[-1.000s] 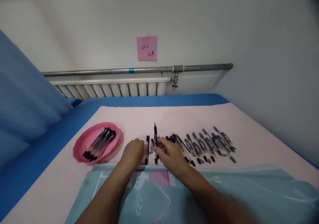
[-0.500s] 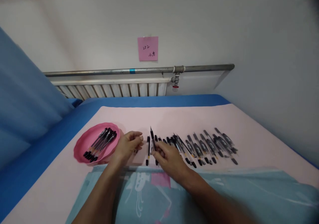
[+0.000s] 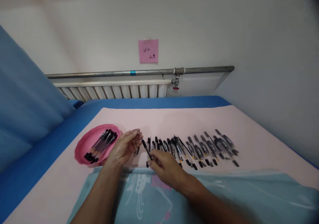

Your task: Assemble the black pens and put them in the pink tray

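My right hand is closed around the barrel of a black gel pen. The pen is uncapped and tilts up and left, its tip close to the fingers of my left hand. That hand is turned palm inward with its fingers curled. Its thumb and forefinger meet near the top, and whatever they may pinch is too small to make out. Beyond and right of my right hand lie several pen parts, black caps and clear barrels, in a loose row. A small dark piece lies just beside my left fingers.
Left of my left hand, a pink scalloped tray holds a bundle of black pens. A pale pink sheet covers the blue-edged surface. Teal patterned cloth spans the near edge. A radiator and pipe stand behind.
The pen in my right hand has swung from nearly upright to leaning left, toward my left hand. My left hand has turned, showing more of its palm.
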Action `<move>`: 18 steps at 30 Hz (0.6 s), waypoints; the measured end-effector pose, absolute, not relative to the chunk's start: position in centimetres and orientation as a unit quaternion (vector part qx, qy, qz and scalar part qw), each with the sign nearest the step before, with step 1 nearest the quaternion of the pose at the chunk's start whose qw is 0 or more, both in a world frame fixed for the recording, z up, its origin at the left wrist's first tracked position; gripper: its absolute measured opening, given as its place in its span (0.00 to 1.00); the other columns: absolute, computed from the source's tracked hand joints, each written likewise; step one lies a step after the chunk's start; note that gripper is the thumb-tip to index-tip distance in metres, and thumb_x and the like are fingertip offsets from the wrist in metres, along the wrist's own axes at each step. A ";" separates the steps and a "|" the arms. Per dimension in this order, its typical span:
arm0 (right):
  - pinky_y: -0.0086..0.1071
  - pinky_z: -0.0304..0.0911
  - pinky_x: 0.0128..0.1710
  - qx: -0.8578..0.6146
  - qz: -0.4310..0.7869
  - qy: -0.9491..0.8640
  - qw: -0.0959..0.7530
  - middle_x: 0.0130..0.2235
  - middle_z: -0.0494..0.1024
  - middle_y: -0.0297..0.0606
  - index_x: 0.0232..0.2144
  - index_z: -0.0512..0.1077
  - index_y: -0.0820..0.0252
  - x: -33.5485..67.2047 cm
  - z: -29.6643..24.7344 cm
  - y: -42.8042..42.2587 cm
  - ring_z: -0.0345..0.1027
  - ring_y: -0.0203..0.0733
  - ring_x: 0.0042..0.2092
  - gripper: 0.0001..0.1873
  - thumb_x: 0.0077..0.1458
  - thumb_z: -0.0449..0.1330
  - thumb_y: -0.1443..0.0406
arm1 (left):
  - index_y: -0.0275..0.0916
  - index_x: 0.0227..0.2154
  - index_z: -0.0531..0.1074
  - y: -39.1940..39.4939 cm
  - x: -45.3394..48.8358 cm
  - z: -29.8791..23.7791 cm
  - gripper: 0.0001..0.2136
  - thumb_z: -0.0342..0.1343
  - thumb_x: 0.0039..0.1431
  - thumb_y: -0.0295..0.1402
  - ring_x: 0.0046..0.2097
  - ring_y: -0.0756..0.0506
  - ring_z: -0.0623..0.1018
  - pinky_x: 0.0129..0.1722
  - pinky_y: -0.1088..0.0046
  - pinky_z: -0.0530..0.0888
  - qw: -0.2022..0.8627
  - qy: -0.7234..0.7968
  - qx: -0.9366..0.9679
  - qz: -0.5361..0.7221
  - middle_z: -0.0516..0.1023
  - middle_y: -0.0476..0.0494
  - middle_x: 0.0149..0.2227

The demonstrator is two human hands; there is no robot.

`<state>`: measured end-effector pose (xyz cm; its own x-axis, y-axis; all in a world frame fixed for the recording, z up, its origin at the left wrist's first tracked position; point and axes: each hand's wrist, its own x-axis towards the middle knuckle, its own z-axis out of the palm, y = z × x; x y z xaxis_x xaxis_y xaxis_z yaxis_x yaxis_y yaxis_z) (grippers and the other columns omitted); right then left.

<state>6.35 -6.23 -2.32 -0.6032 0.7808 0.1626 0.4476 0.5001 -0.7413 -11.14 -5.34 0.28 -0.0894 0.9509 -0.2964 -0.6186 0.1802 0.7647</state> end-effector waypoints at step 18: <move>0.25 0.44 0.24 -0.373 0.378 -0.807 0.259 0.21 0.58 0.26 0.22 0.55 0.59 6.4 -1.9 -6.1 0.52 0.30 0.24 0.09 0.51 0.51 0.68 | 0.32 0.27 0.74 -5.7 -10.0 0.0 0.09 0.63 0.41 0.30 0.30 0.52 0.74 0.30 0.77 0.70 0.608 0.453 0.298 0.580 0.75 0.45 0.28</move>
